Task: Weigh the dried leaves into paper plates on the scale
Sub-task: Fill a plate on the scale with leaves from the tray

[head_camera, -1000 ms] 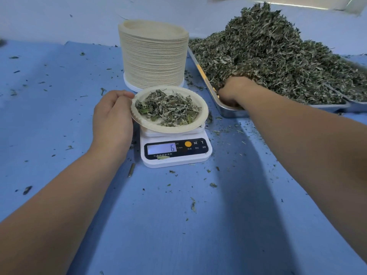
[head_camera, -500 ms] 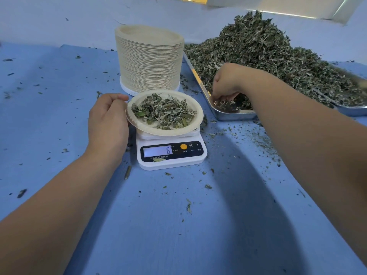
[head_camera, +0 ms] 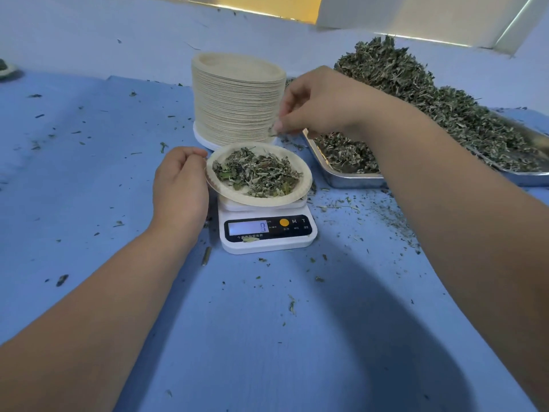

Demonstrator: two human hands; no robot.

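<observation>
Raised since, my right hand (head_camera: pixel 312 105) pinches dried green leaves (head_camera: pixel 274 132); round beige paper plate (head_camera: pixel 297 197), gripped by left hand (head_camera: pixel 178 185), lies seven o'clock.

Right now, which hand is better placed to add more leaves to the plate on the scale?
The right hand: its fingers pinch a few dried leaves close to the paper plate on the scale. The left hand is busy holding the plate's rim.

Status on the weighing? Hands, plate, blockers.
Left hand holds paper plate by its left rim, plate on scale. Right hand pinches dried leaves above plate's far edge. Plate stack close behind; drop path open.
</observation>
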